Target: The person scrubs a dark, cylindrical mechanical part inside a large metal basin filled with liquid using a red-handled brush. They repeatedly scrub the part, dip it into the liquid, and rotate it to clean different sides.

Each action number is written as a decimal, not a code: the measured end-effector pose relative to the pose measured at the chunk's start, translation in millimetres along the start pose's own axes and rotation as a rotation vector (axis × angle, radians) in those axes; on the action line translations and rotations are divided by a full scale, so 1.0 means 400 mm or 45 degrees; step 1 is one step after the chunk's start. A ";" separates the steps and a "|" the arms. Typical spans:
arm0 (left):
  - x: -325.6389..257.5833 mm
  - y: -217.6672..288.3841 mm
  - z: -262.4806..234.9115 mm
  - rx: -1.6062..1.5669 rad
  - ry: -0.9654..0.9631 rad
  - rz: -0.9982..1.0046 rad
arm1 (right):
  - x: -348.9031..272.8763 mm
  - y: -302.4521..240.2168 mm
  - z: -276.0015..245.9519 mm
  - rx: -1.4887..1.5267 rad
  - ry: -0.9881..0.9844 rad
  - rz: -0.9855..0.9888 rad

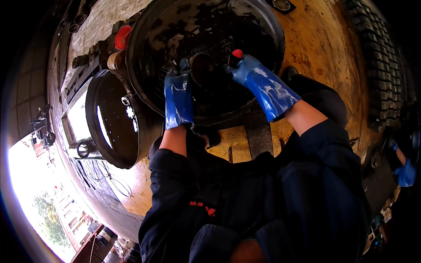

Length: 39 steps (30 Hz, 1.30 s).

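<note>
Both my hands wear long blue rubber gloves and work over a wide black round tub [133,57] with dark, oily liquid in it. My left hand [177,75] is closed at the side of a dark, round, ring-like metal part [202,65] and seems to grip its edge. To the right of that part, my right hand [242,68] is closed around a dark-handled tool with a red end [237,53]. The tool's working end is lost in the shadow of the tub, so its kind cannot be told.
A second round black pan [94,114] with dark liquid stands at the left. Near it are a red round object [123,37] and a metal cylinder [83,149]. A large tyre [379,65] lies at the right. Another person's blue-gloved hand [405,174] shows at the far right.
</note>
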State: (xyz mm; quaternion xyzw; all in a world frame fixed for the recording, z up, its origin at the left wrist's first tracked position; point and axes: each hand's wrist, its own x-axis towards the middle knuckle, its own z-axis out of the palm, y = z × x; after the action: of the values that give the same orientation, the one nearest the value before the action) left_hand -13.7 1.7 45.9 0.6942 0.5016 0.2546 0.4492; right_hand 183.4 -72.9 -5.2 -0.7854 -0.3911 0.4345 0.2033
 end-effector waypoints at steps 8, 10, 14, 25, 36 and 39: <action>0.019 -0.011 0.008 0.153 0.086 -0.101 | 0.054 0.068 0.009 -0.017 0.098 0.227; 0.016 -0.006 0.008 0.151 0.076 -0.114 | 0.045 0.042 -0.016 0.003 0.013 0.206; 0.010 0.009 0.012 0.057 0.025 -0.104 | 0.052 0.043 0.019 0.784 -0.123 -0.018; 0.004 -0.019 -0.008 0.043 -0.019 -0.134 | 0.031 0.024 -0.003 0.134 0.279 0.132; -0.002 -0.042 -0.019 0.134 -0.149 0.182 | 0.138 -0.013 -0.028 -0.093 0.294 -0.627; 0.008 -0.057 -0.020 0.021 -0.209 0.126 | 0.115 0.038 -0.037 0.407 0.223 -0.161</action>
State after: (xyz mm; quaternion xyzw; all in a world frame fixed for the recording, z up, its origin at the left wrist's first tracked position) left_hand -29.5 9.6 29.2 0.7403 0.4302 0.2148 0.4698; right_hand 217.0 -45.3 -31.4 -0.7518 -0.3465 0.4075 0.3857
